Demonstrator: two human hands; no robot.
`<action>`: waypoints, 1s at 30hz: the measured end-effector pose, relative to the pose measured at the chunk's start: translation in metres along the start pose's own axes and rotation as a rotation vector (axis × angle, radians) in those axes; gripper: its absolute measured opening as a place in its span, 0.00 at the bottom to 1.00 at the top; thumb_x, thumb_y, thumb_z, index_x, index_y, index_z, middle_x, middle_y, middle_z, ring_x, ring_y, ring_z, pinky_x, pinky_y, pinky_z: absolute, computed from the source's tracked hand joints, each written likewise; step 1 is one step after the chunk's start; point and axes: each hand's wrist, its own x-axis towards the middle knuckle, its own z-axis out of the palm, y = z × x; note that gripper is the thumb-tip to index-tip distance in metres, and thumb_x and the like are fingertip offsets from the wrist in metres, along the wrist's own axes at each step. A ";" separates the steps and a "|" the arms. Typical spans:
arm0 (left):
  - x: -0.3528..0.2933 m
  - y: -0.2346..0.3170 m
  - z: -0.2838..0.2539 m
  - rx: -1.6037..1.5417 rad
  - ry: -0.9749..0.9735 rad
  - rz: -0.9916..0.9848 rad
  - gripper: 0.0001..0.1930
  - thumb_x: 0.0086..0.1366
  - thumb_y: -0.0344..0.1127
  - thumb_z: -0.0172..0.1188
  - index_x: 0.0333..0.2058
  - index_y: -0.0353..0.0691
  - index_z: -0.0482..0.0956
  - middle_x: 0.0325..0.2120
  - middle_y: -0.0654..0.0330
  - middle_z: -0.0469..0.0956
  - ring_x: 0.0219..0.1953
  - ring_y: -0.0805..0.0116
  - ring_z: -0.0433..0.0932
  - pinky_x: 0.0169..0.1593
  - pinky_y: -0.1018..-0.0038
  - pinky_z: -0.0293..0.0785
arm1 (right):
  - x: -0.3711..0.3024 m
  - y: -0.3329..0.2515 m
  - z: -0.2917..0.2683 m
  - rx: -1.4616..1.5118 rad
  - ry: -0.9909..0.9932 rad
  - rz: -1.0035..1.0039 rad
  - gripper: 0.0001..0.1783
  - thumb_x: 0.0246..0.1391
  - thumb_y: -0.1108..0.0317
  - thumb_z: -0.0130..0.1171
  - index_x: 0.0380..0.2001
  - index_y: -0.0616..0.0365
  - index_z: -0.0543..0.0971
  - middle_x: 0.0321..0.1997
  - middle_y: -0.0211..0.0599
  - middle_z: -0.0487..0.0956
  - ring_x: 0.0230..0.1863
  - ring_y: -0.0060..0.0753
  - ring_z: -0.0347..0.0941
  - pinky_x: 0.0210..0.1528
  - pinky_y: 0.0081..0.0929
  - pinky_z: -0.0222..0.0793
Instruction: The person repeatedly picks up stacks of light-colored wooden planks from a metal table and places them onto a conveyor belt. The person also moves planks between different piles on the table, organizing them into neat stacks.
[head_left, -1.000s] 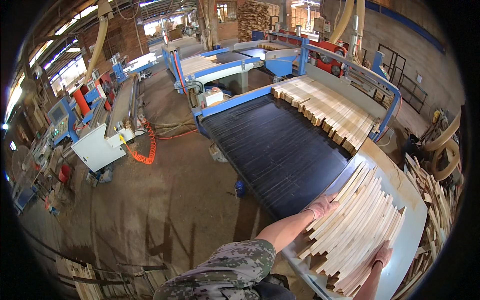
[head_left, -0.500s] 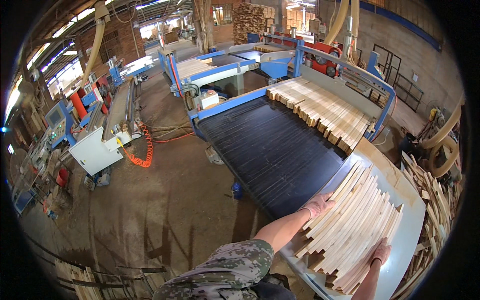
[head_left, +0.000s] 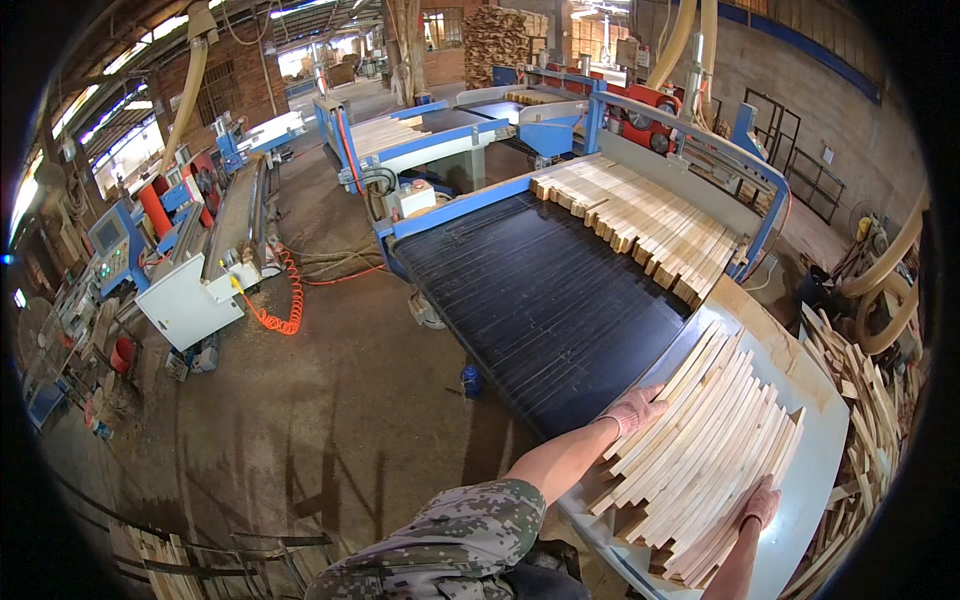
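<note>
A row of pale wooden strips (head_left: 700, 445) lies side by side on a smooth grey metal table (head_left: 815, 480), their ends uneven. My left hand (head_left: 634, 410), in a pinkish work glove, grips the row's left edge near the black belt, fingers against the outermost strip. On the opposite edge, my right hand (head_left: 762, 503), gloved the same way, holds the strips from the right with its fingers bent over them. The row sits between both hands. Its underside and parts of my fingertips are hidden.
A black conveyor belt (head_left: 540, 300) adjoins the table, with more wooden strips (head_left: 640, 220) lined up across its far end beneath a blue frame (head_left: 690, 125). Scrap sticks (head_left: 865, 430) are heaped at the right. A white machine cabinet (head_left: 190, 300) and orange coiled hose (head_left: 290, 310) stand left.
</note>
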 end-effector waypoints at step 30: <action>-0.008 0.022 0.002 0.023 -0.016 0.022 0.36 0.75 0.51 0.61 0.72 0.34 0.67 0.66 0.40 0.74 0.71 0.46 0.70 0.74 0.62 0.62 | 0.035 0.038 0.013 0.058 0.102 0.010 0.48 0.70 0.34 0.48 0.70 0.71 0.68 0.69 0.61 0.76 0.67 0.58 0.75 0.69 0.45 0.68</action>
